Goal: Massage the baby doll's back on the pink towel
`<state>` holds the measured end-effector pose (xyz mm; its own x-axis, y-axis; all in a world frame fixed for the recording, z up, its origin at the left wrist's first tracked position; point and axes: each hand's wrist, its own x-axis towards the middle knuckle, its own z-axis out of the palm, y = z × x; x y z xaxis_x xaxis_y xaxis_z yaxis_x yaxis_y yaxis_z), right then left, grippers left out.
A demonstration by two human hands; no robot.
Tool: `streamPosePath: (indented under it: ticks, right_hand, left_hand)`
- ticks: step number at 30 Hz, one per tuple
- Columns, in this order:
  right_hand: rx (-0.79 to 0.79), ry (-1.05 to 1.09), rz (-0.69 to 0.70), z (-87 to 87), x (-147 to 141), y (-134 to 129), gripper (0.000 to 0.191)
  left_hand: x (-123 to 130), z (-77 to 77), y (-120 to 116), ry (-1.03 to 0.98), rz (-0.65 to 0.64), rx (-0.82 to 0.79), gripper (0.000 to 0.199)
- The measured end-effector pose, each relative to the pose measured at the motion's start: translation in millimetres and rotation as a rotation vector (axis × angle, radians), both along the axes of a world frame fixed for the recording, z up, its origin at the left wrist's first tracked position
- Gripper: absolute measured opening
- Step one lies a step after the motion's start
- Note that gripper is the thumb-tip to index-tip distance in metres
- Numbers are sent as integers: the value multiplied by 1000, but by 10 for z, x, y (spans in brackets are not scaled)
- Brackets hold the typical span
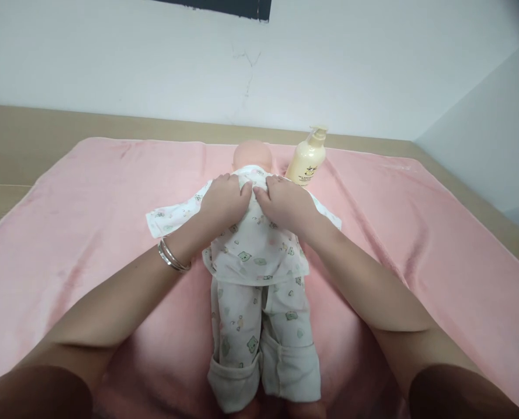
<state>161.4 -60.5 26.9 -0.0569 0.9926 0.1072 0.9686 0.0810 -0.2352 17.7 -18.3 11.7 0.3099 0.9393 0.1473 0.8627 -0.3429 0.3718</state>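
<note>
A baby doll in a white printed top and matching trousers with rolled cuffs lies stretched out in front of me. Its bald head points away and shows no face. My left hand lies on the doll's upper body at the left shoulder, palm down, with two silver bangles on the wrist. On the opposite shoulder rests my right hand, also palm down. Both thumbs point toward the middle, close to each other but apart. The fingertips lie near the collar and are partly hidden.
Beyond my right hand, a cream pump bottle stands slightly tilted beside the doll's head. A pink blanket with folds lies under everything, on a wooden table. A white wall rises behind the table.
</note>
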Motion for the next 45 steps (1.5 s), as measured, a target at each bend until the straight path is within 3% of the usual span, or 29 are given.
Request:
streamPosePath:
  ticks: [5, 10, 14, 18, 23, 27, 31, 35, 45]
  right_hand:
    - [-43, -43, -14, 9, 42, 90, 56]
    - [-60, -172, -22, 135, -92, -136, 46]
    - [-108, -43, -10, 193, 3, -74, 42]
    - [-78, 111, 41, 59, 130, 165, 40]
    - [114, -6, 9, -152, -22, 116, 42]
    - [110, -30, -2, -124, -131, -31, 42]
    - [54, 100, 41, -77, -7, 92, 37]
    - [-9, 248, 23, -108, 116, 239, 42]
    - [113, 206, 20, -215, 52, 213, 41]
  left_hand:
    - [24, -1, -109, 56, -43, 94, 33]
    - [13, 14, 17, -4, -26, -18, 33]
    - [36, -47, -31, 14, -85, 64, 33]
    - [64, -77, -163, 43, -164, 212, 36]
    - [60, -45, -53, -65, -72, 50, 26]
    - [78, -165, 48, -228, 19, 113, 31]
    - [94, -275, 33, -284, 6, 140, 41]
    - [87, -285, 15, -303, 10, 151, 42]
    - [81, -280, 15, -316, 19, 136, 44]
